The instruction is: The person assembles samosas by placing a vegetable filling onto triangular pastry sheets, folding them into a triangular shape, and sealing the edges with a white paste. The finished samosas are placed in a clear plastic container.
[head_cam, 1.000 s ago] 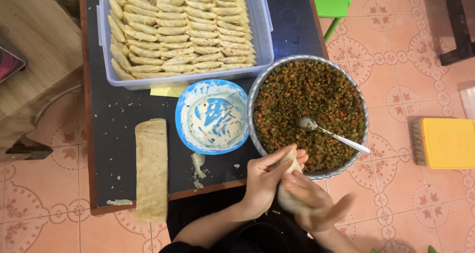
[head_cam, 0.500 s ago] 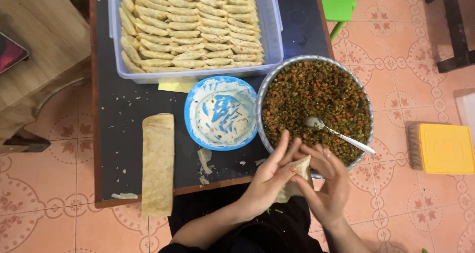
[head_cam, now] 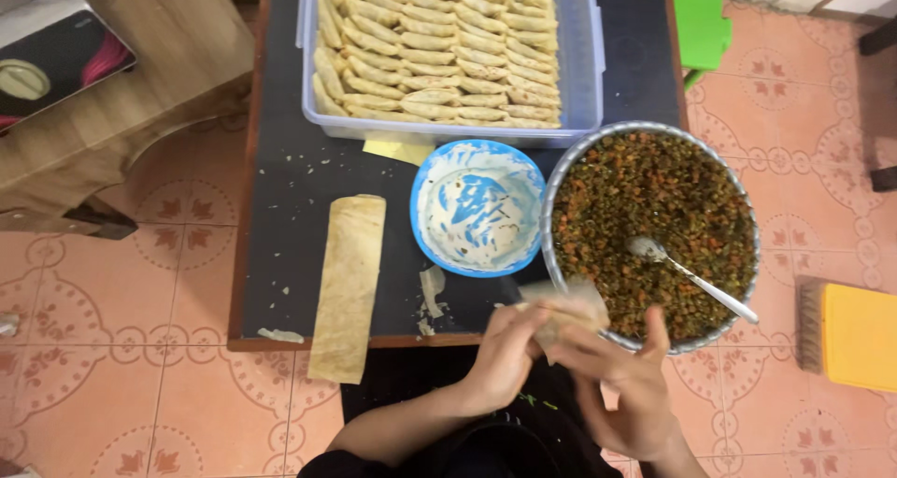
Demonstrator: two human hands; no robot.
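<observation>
Both hands hold a thin pastry wrapper (head_cam: 565, 308) at the near edge of the dark table (head_cam: 280, 216). My left hand (head_cam: 505, 356) pinches its left side and my right hand (head_cam: 621, 385) grips it from below right. Just beyond them is a large metal bowl (head_cam: 553, 254) full of brown-green minced filling (head_cam: 654, 216), with a spoon (head_cam: 687, 274) lying in it. To the left stands a blue bowl (head_cam: 425, 174) smeared with white paste. A folded stack of wrappers (head_cam: 348, 282) lies at the table's left and overhangs the edge.
A clear plastic tub (head_cam: 590, 76) packed with several rows of rolled pastries (head_cam: 439, 53) fills the back of the table. A wooden bench (head_cam: 121, 95) stands left, a green stool (head_cam: 701, 20) back right, a yellow box (head_cam: 855, 333) on the tiled floor at right.
The hands have moved toward the metal bowl's near rim with the wrapper, fingers closing more around it. The view has shifted slightly, and the spoon stays in the filling.
</observation>
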